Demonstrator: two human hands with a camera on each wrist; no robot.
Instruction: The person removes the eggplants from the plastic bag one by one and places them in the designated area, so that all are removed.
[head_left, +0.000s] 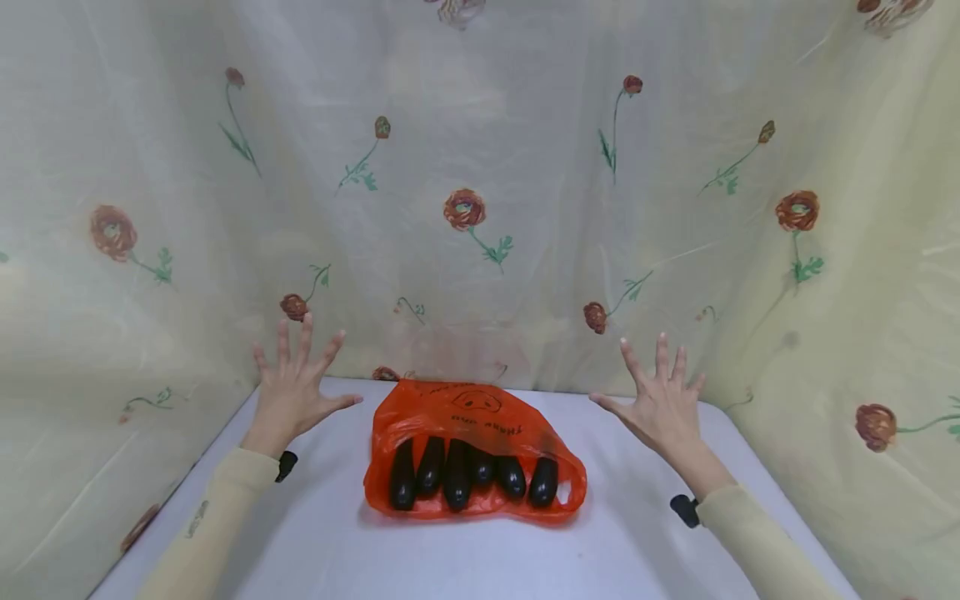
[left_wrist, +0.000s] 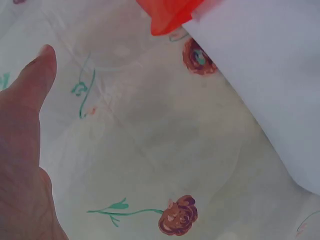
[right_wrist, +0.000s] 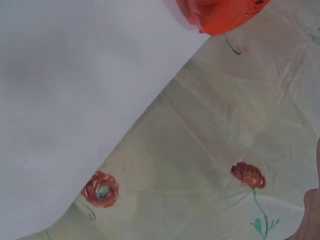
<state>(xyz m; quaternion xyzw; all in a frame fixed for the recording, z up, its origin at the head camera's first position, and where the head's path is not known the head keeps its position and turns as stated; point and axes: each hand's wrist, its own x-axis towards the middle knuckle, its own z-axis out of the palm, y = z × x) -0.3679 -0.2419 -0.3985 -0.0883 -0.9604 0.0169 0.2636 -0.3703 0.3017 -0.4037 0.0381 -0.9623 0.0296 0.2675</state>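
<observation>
An orange-red plastic bag with dark printing lies on the white table, its mouth toward the front. Several dark eggplants show side by side in that mouth; their far ends are hidden by the bag. To the left of the bag my left hand is held up with fingers spread, touching nothing. My right hand is raised likewise to the right of the bag, fingers spread and holding nothing. Only part of the left hand enters the left wrist view, and a sliver of the right hand the right wrist view.
The white table has rounded far corners. A pale curtain with printed red flowers hangs behind it and along both sides. Dark straps sit at both wrists.
</observation>
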